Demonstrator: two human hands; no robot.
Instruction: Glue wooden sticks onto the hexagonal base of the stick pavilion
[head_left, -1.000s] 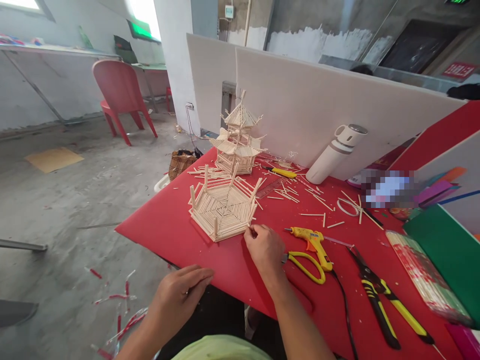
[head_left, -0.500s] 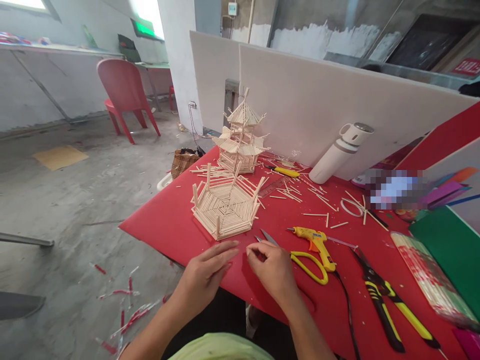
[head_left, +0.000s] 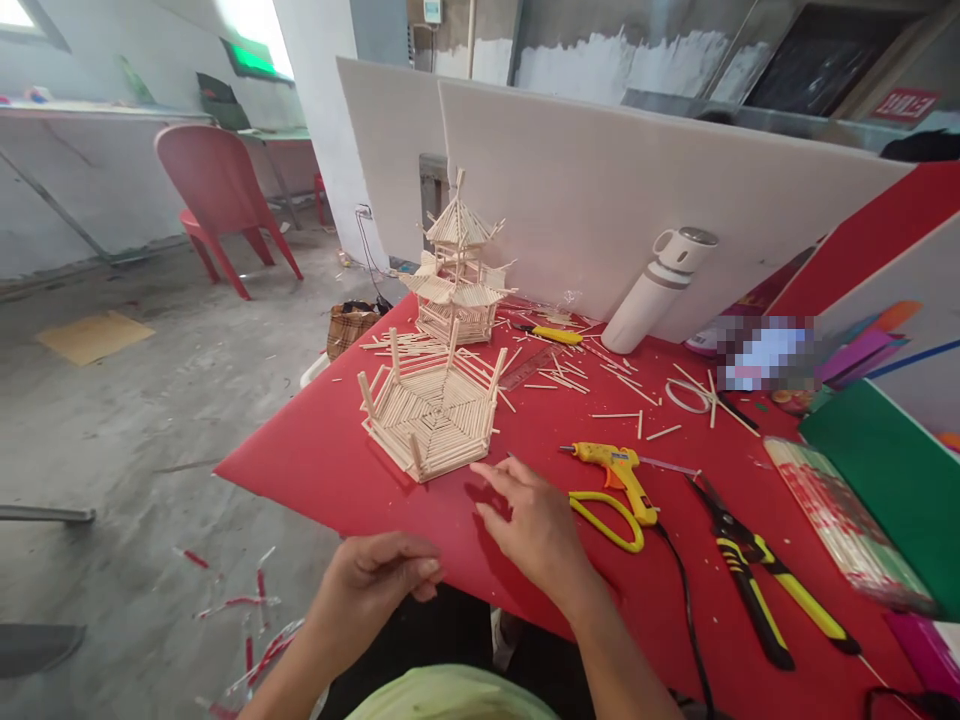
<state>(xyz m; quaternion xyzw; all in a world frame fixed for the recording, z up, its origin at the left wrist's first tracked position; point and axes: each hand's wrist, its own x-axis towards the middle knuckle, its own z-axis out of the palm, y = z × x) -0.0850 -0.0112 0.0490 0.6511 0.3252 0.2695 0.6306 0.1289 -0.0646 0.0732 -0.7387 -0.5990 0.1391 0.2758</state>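
Observation:
Low over the table's front edge is my left hand (head_left: 379, 585), its thumb and fingers pressed together; whatever they might hold is hidden. My right hand (head_left: 532, 525) is over the red tabletop with thumb and fingers apart, and nothing shows between them. Its fingertips are close to the near right corner of a hexagonal platform (head_left: 397, 410) of thin wooden sticks with short upright posts. Beside that hand lie scissors (head_left: 600, 512) with yellow handles, their blades mostly hidden by it. A yellow glue gun (head_left: 619, 468) rests just beyond the scissors.
Behind the platform stands a stick pagoda (head_left: 459, 290). Loose sticks (head_left: 562, 375), a yellow cutter (head_left: 556, 334) and a white bottle (head_left: 656, 290) are farther back. Black-and-yellow pruning shears (head_left: 750, 550) and a pack of sticks (head_left: 840, 520) lie to the right.
My left hand has moved down and left, away from the right, and its fingers have come together. The right hand's fingers have spread from a pinch. The view has shifted slightly right.

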